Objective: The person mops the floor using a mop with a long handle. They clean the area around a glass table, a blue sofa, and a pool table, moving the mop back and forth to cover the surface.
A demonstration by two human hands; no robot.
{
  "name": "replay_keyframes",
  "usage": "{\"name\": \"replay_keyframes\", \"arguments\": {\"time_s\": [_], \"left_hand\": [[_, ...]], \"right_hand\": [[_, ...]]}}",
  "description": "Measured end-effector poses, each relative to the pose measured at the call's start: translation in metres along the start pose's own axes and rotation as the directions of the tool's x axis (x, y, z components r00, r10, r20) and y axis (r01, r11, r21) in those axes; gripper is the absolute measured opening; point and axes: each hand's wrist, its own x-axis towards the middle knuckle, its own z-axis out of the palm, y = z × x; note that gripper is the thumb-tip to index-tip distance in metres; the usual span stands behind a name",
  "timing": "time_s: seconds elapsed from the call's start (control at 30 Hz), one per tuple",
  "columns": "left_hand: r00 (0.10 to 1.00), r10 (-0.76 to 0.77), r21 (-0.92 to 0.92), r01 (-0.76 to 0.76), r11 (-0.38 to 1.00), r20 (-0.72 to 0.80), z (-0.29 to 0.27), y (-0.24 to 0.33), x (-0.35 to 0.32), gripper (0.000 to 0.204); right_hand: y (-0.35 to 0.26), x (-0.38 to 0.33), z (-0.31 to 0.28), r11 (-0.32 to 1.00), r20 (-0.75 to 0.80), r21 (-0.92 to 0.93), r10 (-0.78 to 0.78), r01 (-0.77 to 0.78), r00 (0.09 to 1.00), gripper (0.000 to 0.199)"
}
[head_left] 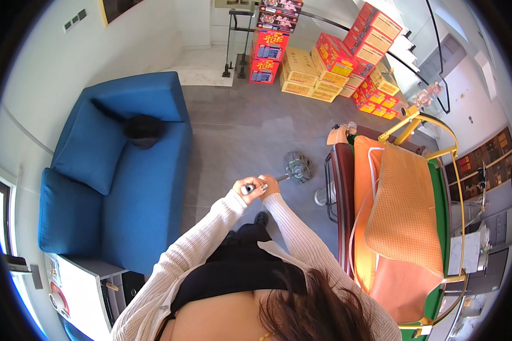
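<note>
Both my hands are wrapped round the handle of a mop (299, 167). My left hand (243, 191) is closed near the handle's dark top end. Close beside it, my right hand (270, 185) grips the handle a little lower. From there the pole slants away to the right. Its round, grey-green stringy head is spread on the grey tiled floor (227, 133). A lighter, shiny patch shows on the tiles beyond my hands.
A blue sofa (145, 199) with a black item (143, 131) on it stands to the left. On the right is a bed-like piece with an orange cover (407, 210) and yellow frame (459, 187). Stacked cartons (298, 68) line the far side; a metal bin (324, 196) sits right.
</note>
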Motion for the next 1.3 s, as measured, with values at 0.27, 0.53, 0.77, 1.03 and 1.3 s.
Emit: {"name": "replay_keyframes", "arguments": {"time_s": [0.27,0.53,0.77,1.03,1.3], "left_hand": [[0.985,0.087,0.019,-0.085,0.996,-0.150,-0.016,0.049,-0.017,0.019],[0.916,0.158,-0.039,-0.185,0.982,-0.370,-0.043,0.117,-0.044,0.018],[0.868,0.223,0.150,-0.173,0.973,-0.443,-0.045,0.163,-0.051,0.016],[0.933,0.334,0.474,-0.234,0.849,-0.137,-0.015,0.157,-0.051,0.008],[0.938,0.346,0.477,-0.288,0.830,-0.037,-0.012,0.135,-0.072,0.016]], "right_hand": [[-0.067,0.007,-0.005,0.971,-0.061,0.218,-0.084,0.095,0.995,0.018],[-0.160,0.018,-0.025,0.814,0.067,0.553,-0.253,0.175,0.965,0.023],[-0.209,0.026,-0.048,0.663,0.155,0.732,-0.388,0.158,0.909,0.020],[-0.178,0.006,-0.004,0.533,-0.009,0.812,-0.395,0.237,0.919,0.015],[-0.171,-0.016,-0.007,0.635,0.106,0.750,-0.395,0.188,0.913,0.018]]}}
